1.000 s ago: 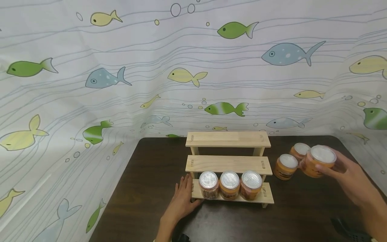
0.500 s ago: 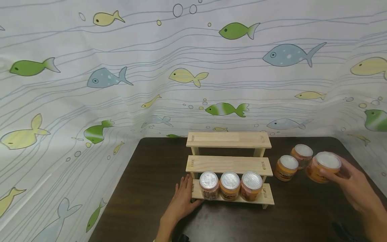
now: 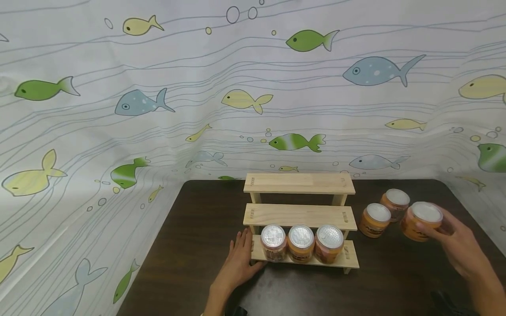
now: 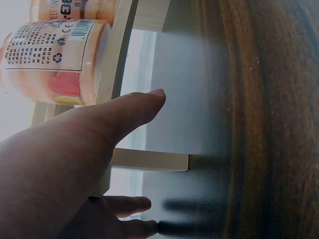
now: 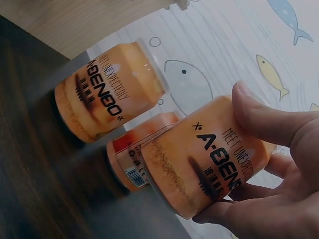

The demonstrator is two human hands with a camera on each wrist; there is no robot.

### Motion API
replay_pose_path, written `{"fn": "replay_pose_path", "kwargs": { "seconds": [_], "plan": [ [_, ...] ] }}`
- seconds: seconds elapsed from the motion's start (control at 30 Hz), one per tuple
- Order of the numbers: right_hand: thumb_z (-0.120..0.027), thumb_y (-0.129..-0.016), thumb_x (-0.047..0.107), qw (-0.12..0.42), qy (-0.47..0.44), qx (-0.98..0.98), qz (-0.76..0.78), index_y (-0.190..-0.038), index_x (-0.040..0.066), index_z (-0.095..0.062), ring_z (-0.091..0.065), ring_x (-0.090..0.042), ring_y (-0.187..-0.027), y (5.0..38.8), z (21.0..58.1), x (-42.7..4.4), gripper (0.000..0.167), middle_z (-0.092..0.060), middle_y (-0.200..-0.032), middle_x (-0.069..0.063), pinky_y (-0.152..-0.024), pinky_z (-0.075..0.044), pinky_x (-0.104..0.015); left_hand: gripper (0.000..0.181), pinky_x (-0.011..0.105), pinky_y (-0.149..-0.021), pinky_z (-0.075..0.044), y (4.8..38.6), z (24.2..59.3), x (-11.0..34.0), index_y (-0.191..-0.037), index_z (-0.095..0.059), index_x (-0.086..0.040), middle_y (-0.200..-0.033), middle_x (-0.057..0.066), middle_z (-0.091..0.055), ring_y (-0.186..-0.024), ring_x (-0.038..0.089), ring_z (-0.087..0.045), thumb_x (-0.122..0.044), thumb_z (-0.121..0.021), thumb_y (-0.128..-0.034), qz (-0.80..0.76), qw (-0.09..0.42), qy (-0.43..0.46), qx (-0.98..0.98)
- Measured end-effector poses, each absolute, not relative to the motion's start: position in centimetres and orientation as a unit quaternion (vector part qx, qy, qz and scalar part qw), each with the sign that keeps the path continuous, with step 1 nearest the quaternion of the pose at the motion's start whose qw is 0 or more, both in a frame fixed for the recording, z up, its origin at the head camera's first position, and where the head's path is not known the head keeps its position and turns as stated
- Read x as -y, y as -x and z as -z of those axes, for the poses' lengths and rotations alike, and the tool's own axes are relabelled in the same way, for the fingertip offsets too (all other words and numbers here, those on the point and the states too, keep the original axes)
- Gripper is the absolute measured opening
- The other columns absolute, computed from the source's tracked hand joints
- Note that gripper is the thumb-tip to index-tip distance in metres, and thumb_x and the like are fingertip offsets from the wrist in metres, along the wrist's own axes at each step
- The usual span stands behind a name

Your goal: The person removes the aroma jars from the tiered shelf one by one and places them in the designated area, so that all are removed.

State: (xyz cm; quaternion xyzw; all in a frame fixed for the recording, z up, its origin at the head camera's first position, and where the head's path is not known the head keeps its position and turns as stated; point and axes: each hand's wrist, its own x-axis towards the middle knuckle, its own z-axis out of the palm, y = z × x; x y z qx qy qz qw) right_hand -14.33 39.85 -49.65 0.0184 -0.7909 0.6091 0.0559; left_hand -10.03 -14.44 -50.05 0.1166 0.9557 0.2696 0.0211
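Observation:
My right hand (image 3: 460,239) grips an orange jar (image 3: 421,221) with a silvery lid; in the right wrist view the thumb and fingers wrap round that labelled jar (image 5: 209,154). Two more jars, one nearer (image 3: 374,220) and one behind (image 3: 395,204), stand just left of it. My left hand (image 3: 236,263) rests at the left end of the lowest step (image 3: 256,249) of a wooden three-step rack, fingers extended; the left wrist view shows the thumb along the board's edge. Three jars (image 3: 273,242) (image 3: 301,242) (image 3: 329,243) stand in a row on that step.
The rack's middle step (image 3: 299,215) and top step (image 3: 299,182) rise behind the row of jars. Beneath is a dark wooden table (image 3: 178,259). A white fish-printed sheet (image 3: 189,57) hangs behind and at both sides. Something dark, blurred, lies low at the right.
My right hand has lowered with its jar, moving slightly toward the table's front, a little apart from the two standing jars. My left hand stays in place.

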Motion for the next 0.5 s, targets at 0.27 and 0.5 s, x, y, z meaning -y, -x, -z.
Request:
{"fn": "replay_pose_path", "kwargs": {
  "seconds": [0.27, 0.5],
  "plan": [
    [-0.069, -0.109, 0.011, 0.046, 0.020, 0.783, -0.620, -0.166, 0.040, -0.042, -0.045, 0.015, -0.118, 14.9, 50.6, -39.9, 0.069, -0.049, -0.129, 0.037, -0.118, -0.023, -0.004, 0.105, 0.082, -0.122, -0.025, 10.1, 50.1, 14.5, -0.167, -0.027, 0.012, -0.169, 0.041, -0.034, -0.158, 0.064, -0.028, -0.030, -0.089, -0.0937, -0.281, 0.027, -0.113, -0.953],
    [-0.070, -0.109, 0.011, 0.051, 0.032, 0.800, -0.597, -0.155, 0.046, -0.046, -0.043, 0.018, -0.113, 15.1, 51.0, -39.8, 0.063, -0.046, -0.126, 0.039, -0.105, -0.032, -0.001, 0.108, 0.088, -0.116, -0.026, 11.3, 54.8, 15.8, -0.169, -0.026, 0.007, -0.168, 0.041, -0.034, -0.155, 0.068, -0.029, -0.040, -0.088, -0.0944, -0.302, -0.023, -0.136, -0.943]
  ]
}}
